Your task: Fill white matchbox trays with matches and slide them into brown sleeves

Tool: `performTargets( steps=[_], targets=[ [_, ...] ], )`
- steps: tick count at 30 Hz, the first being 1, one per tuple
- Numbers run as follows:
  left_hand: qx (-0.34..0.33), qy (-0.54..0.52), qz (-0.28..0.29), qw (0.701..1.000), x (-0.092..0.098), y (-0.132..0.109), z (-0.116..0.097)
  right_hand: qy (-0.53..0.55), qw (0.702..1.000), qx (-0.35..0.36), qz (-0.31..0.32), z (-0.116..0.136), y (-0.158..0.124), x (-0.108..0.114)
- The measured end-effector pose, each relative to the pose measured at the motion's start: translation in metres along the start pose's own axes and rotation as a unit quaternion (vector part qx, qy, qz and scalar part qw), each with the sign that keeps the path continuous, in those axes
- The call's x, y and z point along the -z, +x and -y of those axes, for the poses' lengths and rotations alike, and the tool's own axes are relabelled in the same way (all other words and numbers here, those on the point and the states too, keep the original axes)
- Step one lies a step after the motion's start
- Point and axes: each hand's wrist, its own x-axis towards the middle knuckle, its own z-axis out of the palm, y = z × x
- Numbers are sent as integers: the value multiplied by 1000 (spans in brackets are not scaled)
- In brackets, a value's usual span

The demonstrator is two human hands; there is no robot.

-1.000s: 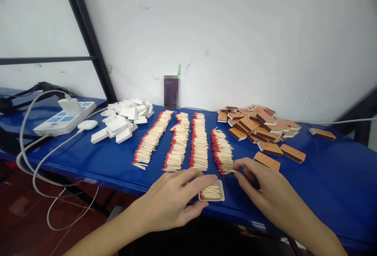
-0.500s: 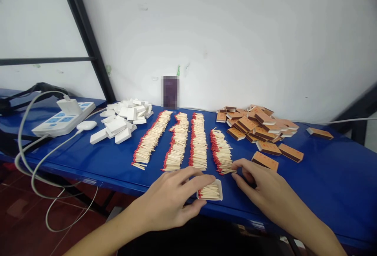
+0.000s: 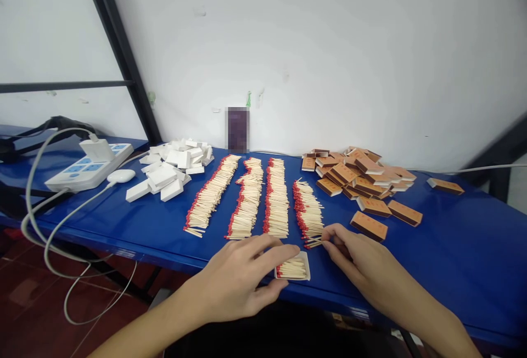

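Near the table's front edge, a white matchbox tray (image 3: 307, 266) holds a layer of red-headed matches (image 3: 291, 268). My left hand (image 3: 247, 275) grips the tray from its left side, with thumb in front and fingers behind. At the near end of the rightmost row of matches (image 3: 307, 210), my right hand (image 3: 354, 253) pinches a few matches (image 3: 313, 242) between thumb and fingertips. Their red heads point left, and my fingertips cover their other ends. Three longer rows of matches (image 3: 276, 199) lie to the left of that row.
White inner trays (image 3: 167, 166) are heaped at the back left. Orange-brown matchbox sleeves (image 3: 354, 174) form a pile at the back right, with a few loose ones (image 3: 369, 225) nearer me. A power strip (image 3: 88, 168) with white cables lies at the far left of the blue table (image 3: 444, 259).
My right hand has drawn a few matches slightly toward me, apart from the end of the rightmost row. My left hand has stayed on the tray.
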Motion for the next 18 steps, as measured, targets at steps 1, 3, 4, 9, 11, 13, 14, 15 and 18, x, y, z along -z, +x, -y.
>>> performTargets(
  steps=[1,3,4,9,11,13,14,15,18],
  targets=[
    [0,0,0,1000,0,0,0,8,1000,-3,4,1,0,0],
    [0,0,0,1000,0,0,0,24,1000,-4,8,2,0,0],
    [0,0,-1,1000,0,0,0,29,1000,-3,9,4,0,1],
    [9,2,0,1000,-1,0,-1,64,997,32,0,16,-3,6],
    [10,2,-1,1000,-1,0,-1,78,995,66,8,24,-6,4],
    [10,4,-3,1000,0,0,-1,73,992,102,19,33,-7,0],
    [10,4,-5,1000,-1,0,-1,68,991,115,23,36,-8,-2],
    [9,4,-7,1000,-1,0,-1,63,990,121,25,38,-8,-4],
    [7,5,-6,1000,-1,1,0,69,992,104,26,34,-8,-3]
  ],
)
